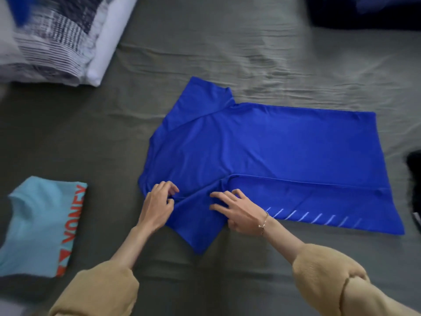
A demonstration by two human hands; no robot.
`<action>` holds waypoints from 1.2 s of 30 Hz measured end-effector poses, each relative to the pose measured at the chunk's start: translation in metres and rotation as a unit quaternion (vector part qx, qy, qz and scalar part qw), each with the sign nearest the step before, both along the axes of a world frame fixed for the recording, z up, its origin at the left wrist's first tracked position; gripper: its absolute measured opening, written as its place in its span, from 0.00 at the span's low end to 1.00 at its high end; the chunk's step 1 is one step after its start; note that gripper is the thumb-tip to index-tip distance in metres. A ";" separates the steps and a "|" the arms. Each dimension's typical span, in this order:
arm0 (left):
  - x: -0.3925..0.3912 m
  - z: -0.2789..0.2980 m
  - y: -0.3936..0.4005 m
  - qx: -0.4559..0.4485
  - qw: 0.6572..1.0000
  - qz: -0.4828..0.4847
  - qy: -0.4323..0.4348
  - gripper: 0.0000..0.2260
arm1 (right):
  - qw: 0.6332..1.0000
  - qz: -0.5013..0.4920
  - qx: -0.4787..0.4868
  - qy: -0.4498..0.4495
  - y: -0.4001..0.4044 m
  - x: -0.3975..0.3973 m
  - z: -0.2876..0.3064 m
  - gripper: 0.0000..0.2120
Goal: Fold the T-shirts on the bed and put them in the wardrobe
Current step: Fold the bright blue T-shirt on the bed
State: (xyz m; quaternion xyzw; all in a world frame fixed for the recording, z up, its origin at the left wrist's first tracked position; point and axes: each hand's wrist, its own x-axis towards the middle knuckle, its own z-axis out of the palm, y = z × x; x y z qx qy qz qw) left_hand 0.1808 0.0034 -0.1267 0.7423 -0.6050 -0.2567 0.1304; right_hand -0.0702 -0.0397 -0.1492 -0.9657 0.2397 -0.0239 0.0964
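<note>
A royal blue T-shirt (pixel 262 151) lies flat across the grey-green bed sheet (pixel 205 53), its neck end to the left and hem to the right. Its near side is folded over, with white slanted stripes showing near the hem. My left hand (pixel 157 206) pinches the cloth at the near sleeve's seam. My right hand (pixel 239 210) rests on the same sleeve with fingers spread and pressing the fabric down. A folded light blue T-shirt (pixel 38 226) with orange lettering lies at the left.
A stack of folded white and dark patterned cloth (pixel 57 37) sits at the far left. Dark garments lie at the top right (pixel 364 12) and at the right edge (pixel 413 179).
</note>
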 end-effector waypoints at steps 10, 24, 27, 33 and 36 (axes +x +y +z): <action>0.047 0.003 0.008 0.122 0.983 -0.003 0.134 0.17 | 0.997 0.072 0.038 0.005 0.006 0.053 -0.007 0.08; 0.089 -0.006 -0.024 0.194 0.926 0.097 0.307 0.05 | 0.912 -0.289 0.291 -0.016 -0.125 0.148 0.035 0.09; 0.095 -0.013 -0.023 0.170 0.943 0.082 0.274 0.07 | 0.896 -0.293 0.332 0.003 -0.132 0.150 0.030 0.17; 0.102 -0.010 -0.030 0.185 0.967 0.022 0.175 0.06 | 0.928 -0.259 0.268 0.014 -0.133 0.145 0.024 0.27; 0.102 -0.003 -0.038 0.185 0.981 -0.005 0.066 0.05 | 0.934 -0.306 0.182 0.037 -0.129 0.139 0.029 0.29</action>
